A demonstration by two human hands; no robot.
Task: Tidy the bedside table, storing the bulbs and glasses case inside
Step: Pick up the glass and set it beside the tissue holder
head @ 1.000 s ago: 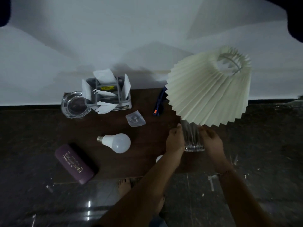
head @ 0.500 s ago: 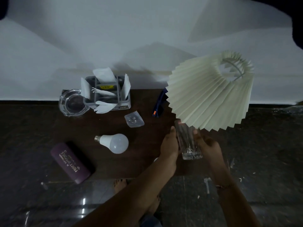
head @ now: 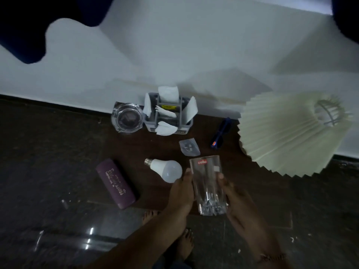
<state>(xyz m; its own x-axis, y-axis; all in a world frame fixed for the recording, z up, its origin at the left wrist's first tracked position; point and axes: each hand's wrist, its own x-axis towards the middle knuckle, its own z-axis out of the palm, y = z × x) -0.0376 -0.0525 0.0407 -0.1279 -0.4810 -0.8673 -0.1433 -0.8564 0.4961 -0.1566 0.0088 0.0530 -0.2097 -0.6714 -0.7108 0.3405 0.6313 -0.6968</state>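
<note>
While the purple glasses case (head: 116,184) is lying at the near left corner of the bedside table (head: 159,148), partly over its edge, the step in hand is looking like clearing a glass out of the way first. Far left, a glass ashtray (head: 127,118) is sitting against a grey caddy (head: 169,121) stuffed with tissues. Nearer, the LED bulb (head: 166,170) is resting on its side, cap pointing left, its dome just beside the left hand (head: 180,193). A small clear packet (head: 189,149) is lying just beyond it. Both hands are gripping the glass tumbler (head: 208,183), the left along its left side and the right hand (head: 239,199) along its right, thumbs on the near face and the other fingers mostly hidden behind it. The tumbler is tilting, mouth away and heavy base towards the near edge. Blue sunglasses (head: 220,135) are lying beyond it, and the pleated lampshade (head: 291,136) is leaning at far right. Doing this well probably means bringing the tumbler upright and setting it down at the back, well apart from the round bulb, which is likely to roll if the left wrist is brushing it.
</note>
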